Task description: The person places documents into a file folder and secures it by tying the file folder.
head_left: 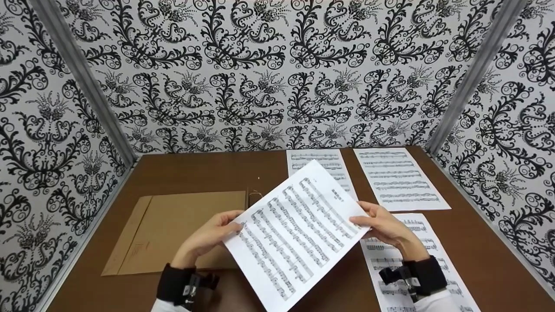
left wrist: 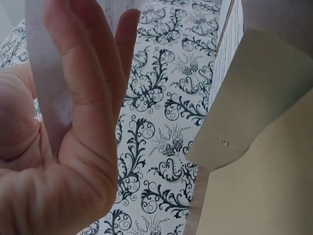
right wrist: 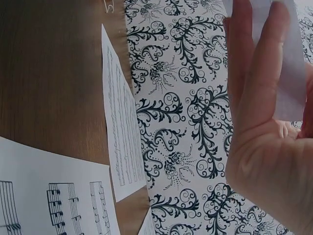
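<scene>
A white sheet of music (head_left: 295,234) is held up, tilted, over the middle of the table in the head view. My left hand (head_left: 214,232) pinches its left edge between thumb and fingers. On the opposite edge my right hand (head_left: 381,223) pinches it the same way, thumb on the printed face. In the left wrist view the left fingers (left wrist: 90,88) lie along the back of the paper. The right fingers (right wrist: 261,73) do likewise in the right wrist view.
A brown paper envelope (head_left: 186,225) with a string lies at the left of the brown table (head_left: 195,171). Several music sheets lie at the right: one at the back (head_left: 312,158), one at the far right (head_left: 401,177), one under the right forearm (head_left: 390,277). Patterned walls enclose the table.
</scene>
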Demonstrator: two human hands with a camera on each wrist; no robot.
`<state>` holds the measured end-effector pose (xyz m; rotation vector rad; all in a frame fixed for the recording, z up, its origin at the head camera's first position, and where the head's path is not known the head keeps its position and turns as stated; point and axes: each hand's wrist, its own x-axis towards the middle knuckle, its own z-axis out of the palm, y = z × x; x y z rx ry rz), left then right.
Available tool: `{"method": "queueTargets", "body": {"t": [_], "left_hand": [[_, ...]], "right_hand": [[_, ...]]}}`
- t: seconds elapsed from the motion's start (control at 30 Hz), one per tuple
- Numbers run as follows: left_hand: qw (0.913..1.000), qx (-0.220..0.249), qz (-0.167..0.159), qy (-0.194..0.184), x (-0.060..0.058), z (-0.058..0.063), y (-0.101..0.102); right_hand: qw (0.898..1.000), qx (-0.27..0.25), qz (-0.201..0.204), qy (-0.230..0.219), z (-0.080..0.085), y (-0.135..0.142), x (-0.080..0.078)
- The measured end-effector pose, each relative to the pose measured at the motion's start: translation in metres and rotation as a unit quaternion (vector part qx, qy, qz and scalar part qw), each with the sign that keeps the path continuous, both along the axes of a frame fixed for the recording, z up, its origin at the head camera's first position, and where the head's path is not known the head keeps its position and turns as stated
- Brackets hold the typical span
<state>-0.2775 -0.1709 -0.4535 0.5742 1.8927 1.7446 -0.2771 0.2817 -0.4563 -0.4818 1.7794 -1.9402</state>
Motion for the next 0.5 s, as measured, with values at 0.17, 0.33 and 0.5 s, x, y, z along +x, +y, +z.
{"method": "queueTargets", "body": {"t": [0.17,0.33,0.5], "left_hand": [[1.0000,0.002,-0.001,-0.007,-0.0013,0.0002,-0.0029],[1.0000,0.004,-0.006,-0.007,-0.0026,-0.0011,-0.0041],[1.0000,0.008,0.002,-0.002,-0.0029,-0.0013,-0.0072]], "right_hand": [[0.999,0.008,0.054,0.005,-0.0013,0.0023,0.0004],[0.997,0.004,0.072,0.002,-0.0029,0.0010,0.0005],[0.998,0.000,0.068,-0.005,-0.0044,-0.0008,-0.0003]]}}
